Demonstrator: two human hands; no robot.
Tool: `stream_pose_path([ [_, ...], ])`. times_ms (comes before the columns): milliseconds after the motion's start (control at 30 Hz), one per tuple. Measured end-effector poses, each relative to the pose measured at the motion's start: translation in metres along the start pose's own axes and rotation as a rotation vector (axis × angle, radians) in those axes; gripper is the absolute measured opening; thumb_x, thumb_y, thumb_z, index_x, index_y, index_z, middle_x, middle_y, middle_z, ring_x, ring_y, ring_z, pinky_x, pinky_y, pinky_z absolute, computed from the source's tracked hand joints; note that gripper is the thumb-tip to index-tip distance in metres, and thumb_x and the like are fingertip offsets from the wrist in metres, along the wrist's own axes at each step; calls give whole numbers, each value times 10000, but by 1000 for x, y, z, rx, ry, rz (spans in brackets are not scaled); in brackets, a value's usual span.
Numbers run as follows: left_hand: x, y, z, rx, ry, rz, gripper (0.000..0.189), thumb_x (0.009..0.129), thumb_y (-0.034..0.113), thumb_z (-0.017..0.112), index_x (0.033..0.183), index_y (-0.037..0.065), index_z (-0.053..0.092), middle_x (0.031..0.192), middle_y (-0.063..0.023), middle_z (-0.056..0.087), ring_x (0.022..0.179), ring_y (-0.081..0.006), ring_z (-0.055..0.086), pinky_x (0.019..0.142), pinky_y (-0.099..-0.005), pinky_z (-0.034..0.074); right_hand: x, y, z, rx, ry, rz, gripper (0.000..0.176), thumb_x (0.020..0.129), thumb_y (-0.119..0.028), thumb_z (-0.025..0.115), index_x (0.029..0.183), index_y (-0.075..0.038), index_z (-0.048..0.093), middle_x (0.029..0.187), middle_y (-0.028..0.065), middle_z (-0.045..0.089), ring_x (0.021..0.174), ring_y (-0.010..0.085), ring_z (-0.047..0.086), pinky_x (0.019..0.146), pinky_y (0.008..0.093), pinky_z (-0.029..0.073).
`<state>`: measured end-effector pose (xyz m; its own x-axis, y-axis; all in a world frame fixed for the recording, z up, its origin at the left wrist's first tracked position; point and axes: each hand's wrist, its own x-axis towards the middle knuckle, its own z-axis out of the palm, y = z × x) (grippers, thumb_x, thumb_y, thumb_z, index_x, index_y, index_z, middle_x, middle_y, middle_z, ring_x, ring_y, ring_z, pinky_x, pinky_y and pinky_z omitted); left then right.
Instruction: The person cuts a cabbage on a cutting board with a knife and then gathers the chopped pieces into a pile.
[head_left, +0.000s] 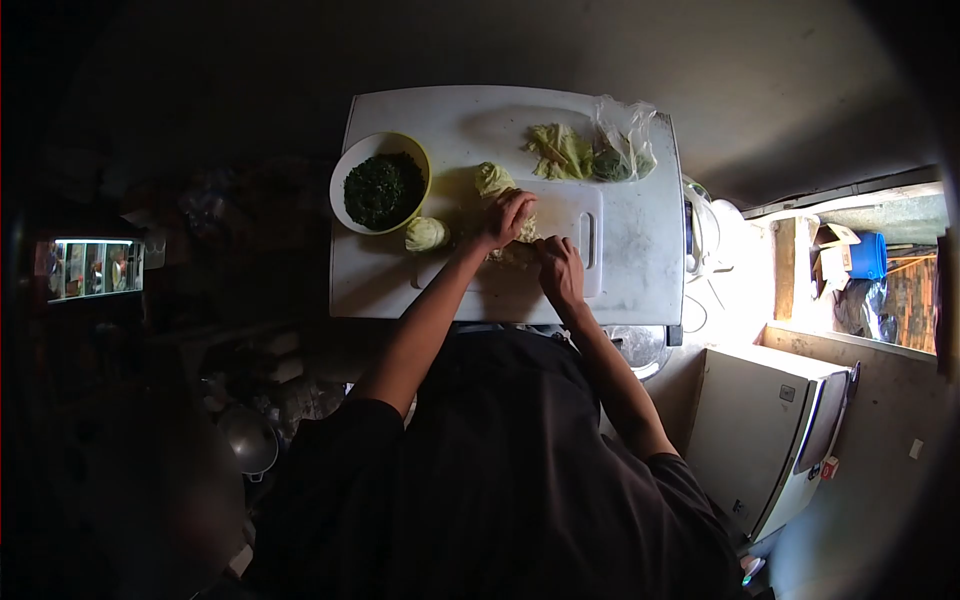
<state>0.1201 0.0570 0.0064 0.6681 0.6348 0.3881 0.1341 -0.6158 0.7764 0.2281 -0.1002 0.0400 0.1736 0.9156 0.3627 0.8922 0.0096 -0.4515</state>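
Over a white cutting board (568, 225), my left hand (510, 218) has its fingers curled together above pale chopped cabbage (530, 230); what they grip is hidden. My right hand (560, 265) is closed at the board's near right part, beside the cabbage, around something dark and too small to make out. A piece of pale green cabbage (493, 179) lies just beyond my left hand. Another cabbage piece (427, 234) sits left of the board, near a bowl (345, 213) of finely chopped dark greens (382, 190).
Loose green leaves (560, 151) and a clear plastic bag (627, 145) with something green inside lie at the back right of the white table (645, 245). A white fridge (750, 430) stands at the lower right. A metal pan (247, 440) is at the lower left.
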Motion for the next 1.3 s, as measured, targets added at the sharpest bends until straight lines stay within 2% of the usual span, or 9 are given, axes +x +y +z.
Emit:
stream_pose_path([
  [233, 4, -14, 2, 39, 29, 77, 191, 993, 156, 468, 1061, 40, 604, 888, -149, 642, 828, -346, 617, 744, -430, 488, -8, -9, 3, -39, 25, 22, 154, 791, -80, 586, 889, -98, 705, 853, 93, 573, 859, 285, 564, 754, 408, 445],
  [367, 5, -15, 9, -174, 45, -44, 185, 981, 144, 484, 1056, 19, 597, 909, -165, 637, 863, -339, 613, 791, -415, 487, 2, -27, -21, -100, -27, 59, 157, 783, -82, 601, 900, -104, 703, 841, 88, 560, 849, 278, 559, 731, 399, 432],
  [500, 6, -3, -2, -50, -6, 87, 206, 989, 155, 469, 1070, 9, 590, 943, -165, 632, 889, -338, 605, 809, -412, 481, -13, -13, 4, -96, 7, 39, 149, 803, -84, 595, 897, -115, 708, 828, 79, 559, 841, 271, 557, 726, 398, 430],
  [567, 4, -1, -1, -111, -30, -3, 216, 994, 168, 464, 1084, 16, 588, 939, -158, 632, 892, -335, 603, 809, -412, 479, -3, -32, -23, -113, -95, 133, 162, 823, -94, 592, 932, -116, 709, 845, 77, 558, 851, 274, 557, 726, 397, 431],
  [800, 4, -6, 4, -157, -71, -21, 215, 990, 162, 472, 1110, 14, 572, 921, -159, 619, 899, -335, 589, 815, -423, 470, -19, -34, -14, -124, -102, 156, 154, 853, -133, 599, 970, -113, 697, 869, 72, 570, 869, 269, 563, 720, 393, 418],
  [967, 8, -14, 9, -79, -80, 139, 206, 976, 133, 482, 1124, 11, 557, 932, -171, 618, 915, -348, 585, 823, -435, 469, -27, -25, 7, -74, 29, 100, 131, 844, -144, 608, 934, -107, 696, 847, 75, 552, 848, 273, 556, 686, 399, 409],
  [1033, 3, -8, 7, -57, -104, 169, 205, 973, 125, 484, 1126, 10, 554, 936, -177, 619, 920, -353, 585, 829, -437, 470, -19, -42, -16, -120, -88, 198, 136, 846, -135, 603, 937, -103, 699, 860, 70, 555, 854, 270, 553, 694, 391, 423],
  [1167, 3, -6, 10, -101, -99, 191, 195, 969, 118, 482, 1109, 4, 554, 949, -194, 615, 935, -374, 578, 854, -442, 473, -46, -23, 17, -70, 5, 139, 200, 868, -112, 585, 1026, -121, 707, 874, 69, 585, 856, 266, 557, 736, 385, 448],
  [1300, 10, 0, 2, -125, -102, 158, 179, 960, 102, 490, 1088, -4, 557, 971, -199, 614, 943, -386, 573, 859, -447, 474, -25, -51, -18, -90, -93, 226, 205, 863, -79, 578, 1021, -102, 707, 862, 82, 590, 862, 280, 563, 740, 369, 463],
])
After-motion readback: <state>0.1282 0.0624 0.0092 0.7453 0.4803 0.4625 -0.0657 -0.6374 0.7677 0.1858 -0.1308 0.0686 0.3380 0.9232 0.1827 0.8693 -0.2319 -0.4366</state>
